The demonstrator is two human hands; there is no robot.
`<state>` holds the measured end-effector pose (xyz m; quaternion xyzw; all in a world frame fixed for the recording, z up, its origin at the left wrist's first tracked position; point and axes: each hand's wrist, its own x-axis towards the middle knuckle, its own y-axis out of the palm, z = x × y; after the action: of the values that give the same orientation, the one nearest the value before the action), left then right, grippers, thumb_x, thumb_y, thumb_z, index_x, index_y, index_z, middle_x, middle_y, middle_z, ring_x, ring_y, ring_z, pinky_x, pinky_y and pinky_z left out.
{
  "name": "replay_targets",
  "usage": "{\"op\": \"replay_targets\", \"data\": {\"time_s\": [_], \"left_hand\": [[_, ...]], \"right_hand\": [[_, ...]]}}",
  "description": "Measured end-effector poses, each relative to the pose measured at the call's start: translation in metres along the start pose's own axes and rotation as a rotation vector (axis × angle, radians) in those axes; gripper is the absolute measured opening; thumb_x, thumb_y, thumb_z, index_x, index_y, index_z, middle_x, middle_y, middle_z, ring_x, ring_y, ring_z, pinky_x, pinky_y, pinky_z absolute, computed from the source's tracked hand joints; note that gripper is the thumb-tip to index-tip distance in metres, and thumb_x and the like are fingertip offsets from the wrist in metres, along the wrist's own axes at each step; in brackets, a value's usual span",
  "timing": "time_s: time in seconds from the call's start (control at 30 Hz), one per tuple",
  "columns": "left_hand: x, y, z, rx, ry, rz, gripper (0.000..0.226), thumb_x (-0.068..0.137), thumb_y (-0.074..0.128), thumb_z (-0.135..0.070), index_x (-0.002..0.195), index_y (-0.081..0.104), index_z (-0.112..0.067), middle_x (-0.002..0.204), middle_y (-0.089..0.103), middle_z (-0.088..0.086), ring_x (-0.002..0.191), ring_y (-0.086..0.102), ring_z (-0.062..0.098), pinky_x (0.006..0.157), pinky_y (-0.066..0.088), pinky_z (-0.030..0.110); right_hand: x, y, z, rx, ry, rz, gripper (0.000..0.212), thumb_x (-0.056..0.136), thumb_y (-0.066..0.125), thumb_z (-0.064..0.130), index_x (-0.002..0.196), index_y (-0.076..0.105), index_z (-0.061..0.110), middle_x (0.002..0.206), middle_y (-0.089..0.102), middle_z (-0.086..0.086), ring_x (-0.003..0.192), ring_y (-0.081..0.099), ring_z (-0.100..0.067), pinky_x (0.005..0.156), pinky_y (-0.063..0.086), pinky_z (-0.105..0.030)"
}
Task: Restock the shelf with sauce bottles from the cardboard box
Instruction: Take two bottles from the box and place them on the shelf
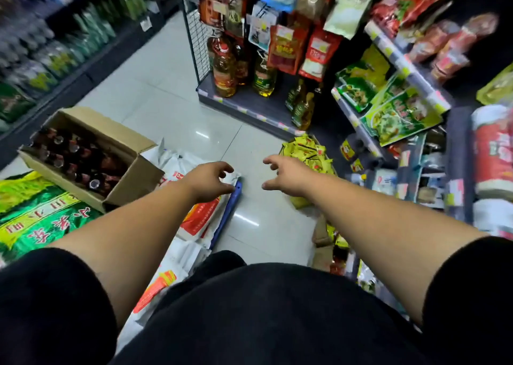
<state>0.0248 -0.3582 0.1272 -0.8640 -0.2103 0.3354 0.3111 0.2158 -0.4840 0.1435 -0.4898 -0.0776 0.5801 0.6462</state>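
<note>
Cardboard box (136, 170), flaps open, sits at the left of a shop aisle, propped on stacked green sacks (41, 220) and white sacks (194, 220) that lie on the pale tiled floor (172, 109). Inside it, dark sauce bottles (75, 159) stand upright in close rows, caps facing the camera; none is out of the box.

A person in black short sleeves reaches both bare arms forward over the floor. The left hand (208, 181) hovers above the corner of a white sack, just right of the box and clear of it. Its grip is loose and empty, with fingers half curled and the thumb apart from them. The right hand (288, 174) hangs in the air near a heap of yellow packets (305, 151). Its grip is likewise slack, the fingers bent and holding nothing. The two hands are near each other, with bare tile between them.

To the right runs the shelf (402, 59), its edge lined with price tags, carrying green packets (399, 115) and red pouches, all blurred. Ahead, a wire rack end holds large oil bottles (224, 67) on its base, with hanging red and white sachets above. Across the aisle at far left, another shelf holds green packages too blurred to read.
</note>
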Motion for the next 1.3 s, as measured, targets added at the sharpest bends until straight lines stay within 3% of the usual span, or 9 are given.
{"op": "replay_targets", "data": {"time_s": [0.17, 0.3, 0.6, 0.73, 0.87, 1.0, 1.17, 1.3], "left_hand": [[0.091, -0.051, 0.003, -0.002, -0.05, -0.043, 0.054, 0.082, 0.073, -0.036, 0.131, 0.054, -0.025, 0.124, 0.06, 0.001, 0.107, 0.06, 0.02, 0.08, 0.047, 0.028], [0.161, -0.107, 0.018, -0.032, -0.128, -0.121, 0.053, 0.079, 0.074, -0.038, 0.128, 0.056, -0.027, 0.121, 0.062, 0.0, 0.102, 0.061, 0.018, 0.086, 0.048, 0.028], [0.223, -0.193, 0.061, -0.221, -0.397, -0.299, 0.053, 0.079, 0.073, -0.037, 0.129, 0.056, -0.025, 0.12, 0.062, 0.0, 0.099, 0.06, 0.016, 0.085, 0.045, 0.026], [0.214, -0.201, 0.086, -0.391, -0.601, -0.494, 0.052, 0.083, 0.073, -0.029, 0.13, 0.056, -0.018, 0.119, 0.062, 0.006, 0.093, 0.056, 0.015, 0.08, 0.039, 0.021], [0.182, -0.183, 0.096, -0.539, -0.835, -0.676, 0.05, 0.082, 0.074, -0.025, 0.127, 0.058, -0.011, 0.109, 0.063, 0.006, 0.096, 0.06, 0.02, 0.082, 0.042, 0.023], [0.146, -0.151, 0.098, -0.659, -1.015, -0.797, 0.052, 0.076, 0.077, -0.03, 0.123, 0.061, -0.016, 0.107, 0.065, 0.0, 0.099, 0.061, 0.017, 0.083, 0.045, 0.026], [0.111, -0.125, 0.106, -0.779, -1.138, -0.916, 0.043, 0.081, 0.075, -0.027, 0.12, 0.059, -0.017, 0.104, 0.064, 0.0, 0.095, 0.058, 0.017, 0.082, 0.044, 0.028], [0.089, -0.108, 0.12, -0.911, -1.207, -1.031, 0.042, 0.079, 0.077, -0.028, 0.117, 0.061, -0.023, 0.109, 0.065, 0.0, 0.1, 0.061, 0.02, 0.091, 0.05, 0.037]], "right_hand": [[0.113, -0.057, 0.013, -0.058, -0.072, 0.075, 0.077, 0.081, 0.08, 0.037, 0.148, 0.043, 0.024, 0.144, 0.053, -0.008, 0.122, 0.058, -0.024, 0.094, 0.046, -0.029], [0.201, -0.102, 0.036, -0.058, -0.124, 0.102, 0.077, 0.082, 0.079, 0.035, 0.148, 0.042, 0.023, 0.145, 0.051, -0.006, 0.126, 0.055, -0.022, 0.094, 0.045, -0.03], [0.362, -0.16, 0.121, -0.184, -0.327, 0.295, 0.076, 0.082, 0.079, 0.035, 0.148, 0.043, 0.025, 0.145, 0.052, -0.006, 0.126, 0.055, -0.022, 0.097, 0.051, -0.036], [0.421, -0.149, 0.178, -0.286, -0.532, 0.45, 0.076, 0.082, 0.08, 0.032, 0.147, 0.044, 0.024, 0.141, 0.053, -0.006, 0.123, 0.057, -0.021, 0.099, 0.049, -0.034], [0.451, -0.124, 0.238, -0.386, -0.727, 0.613, 0.075, 0.079, 0.082, 0.031, 0.145, 0.045, 0.026, 0.136, 0.056, -0.003, 0.112, 0.061, -0.022, 0.096, 0.052, -0.041], [0.45, -0.081, 0.282, -0.478, -0.872, 0.775, 0.078, 0.081, 0.08, 0.03, 0.149, 0.041, 0.026, 0.137, 0.053, -0.003, 0.103, 0.062, -0.021, 0.081, 0.052, -0.031], [0.426, -0.022, 0.32, -0.633, -1.048, 0.902, 0.081, 0.082, 0.081, 0.032, 0.151, 0.039, 0.024, 0.144, 0.052, -0.009, 0.12, 0.058, -0.025, 0.091, 0.052, -0.034], [0.411, 0.02, 0.351, -0.706, -1.159, 0.986, 0.08, 0.083, 0.08, 0.032, 0.151, 0.04, 0.021, 0.143, 0.054, -0.008, 0.125, 0.055, -0.024, 0.092, 0.042, -0.024]]}}
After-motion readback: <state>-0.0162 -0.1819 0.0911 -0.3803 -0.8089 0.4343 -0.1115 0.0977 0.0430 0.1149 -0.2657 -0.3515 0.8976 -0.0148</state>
